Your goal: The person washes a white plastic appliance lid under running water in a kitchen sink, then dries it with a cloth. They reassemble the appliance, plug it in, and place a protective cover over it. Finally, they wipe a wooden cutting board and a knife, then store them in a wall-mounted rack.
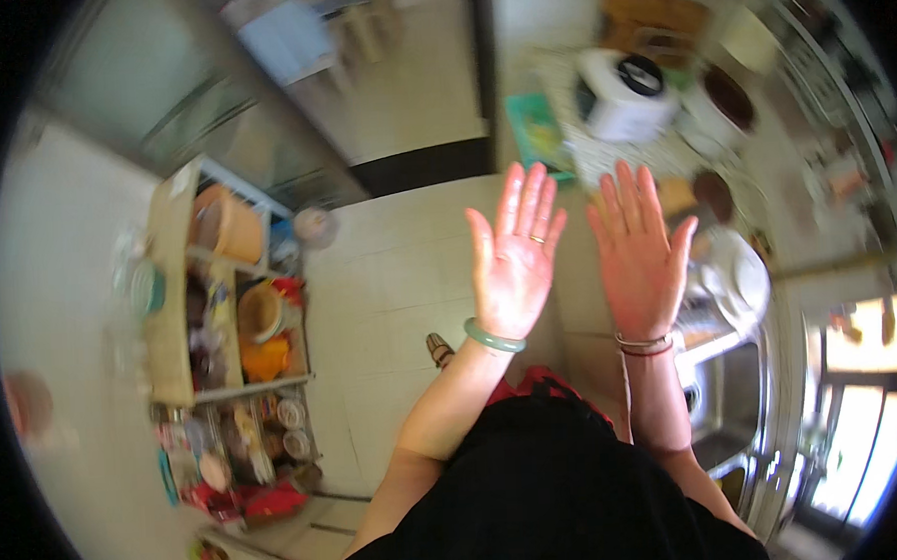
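Hands: both are raised side by side, palms up, fingers spread wide, holding nothing.
Floor (pixel 389 283): pale tiles, below the hands.
Shelf rack (pixel 174 292): it stands on the left, with an orange basin (pixel 228 225) and jars.
Sink (pixel 723 388): metal, lower right, below the right hand.
White cooker (pixel 626 97): on the counter, beyond the fingertips.
Left hand (pixel 513 262): ring on one finger, green bangle (pixel 493 336) on the wrist.
Right hand (pixel 640 262): thin bracelets (pixel 643 344) on the wrist.
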A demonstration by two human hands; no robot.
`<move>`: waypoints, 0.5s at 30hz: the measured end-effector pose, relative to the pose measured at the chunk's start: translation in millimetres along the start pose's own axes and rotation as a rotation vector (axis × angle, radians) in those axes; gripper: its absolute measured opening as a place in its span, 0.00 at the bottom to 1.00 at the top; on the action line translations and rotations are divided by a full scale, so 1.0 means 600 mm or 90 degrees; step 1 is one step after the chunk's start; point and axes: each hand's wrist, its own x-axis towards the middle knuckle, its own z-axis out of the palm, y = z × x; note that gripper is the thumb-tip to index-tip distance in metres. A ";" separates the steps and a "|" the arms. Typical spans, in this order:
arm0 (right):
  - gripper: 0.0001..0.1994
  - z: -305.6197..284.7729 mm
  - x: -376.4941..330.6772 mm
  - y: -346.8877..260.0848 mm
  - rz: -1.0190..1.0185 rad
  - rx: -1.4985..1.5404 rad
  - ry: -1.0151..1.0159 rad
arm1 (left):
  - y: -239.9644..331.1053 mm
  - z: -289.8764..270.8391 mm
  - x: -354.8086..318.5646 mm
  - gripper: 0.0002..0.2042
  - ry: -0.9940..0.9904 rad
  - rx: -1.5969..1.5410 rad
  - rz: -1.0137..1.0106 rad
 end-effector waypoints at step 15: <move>0.39 0.312 0.181 0.643 0.406 0.092 -0.181 | 0.645 -0.219 -0.057 0.35 0.179 0.119 0.393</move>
